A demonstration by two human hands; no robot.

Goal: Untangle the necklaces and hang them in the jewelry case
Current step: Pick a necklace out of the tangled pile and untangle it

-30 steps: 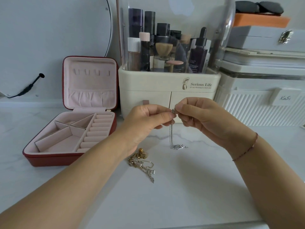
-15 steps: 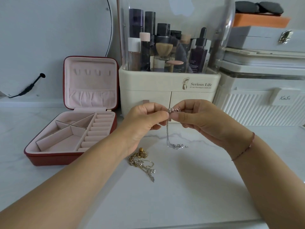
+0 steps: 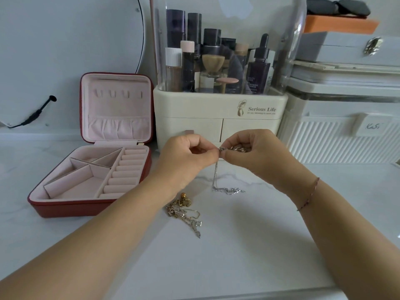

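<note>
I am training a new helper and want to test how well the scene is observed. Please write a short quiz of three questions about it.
1. True or false: a necklace already hangs in the lid of the jewelry case.
2. How many hands pinch the silver necklace? A) one B) both C) none
3. Where does the gold tangle lie?

Key:
1. False.
2. B: left hand and right hand.
3. On the table, near the left forearm, outside the case.
</note>
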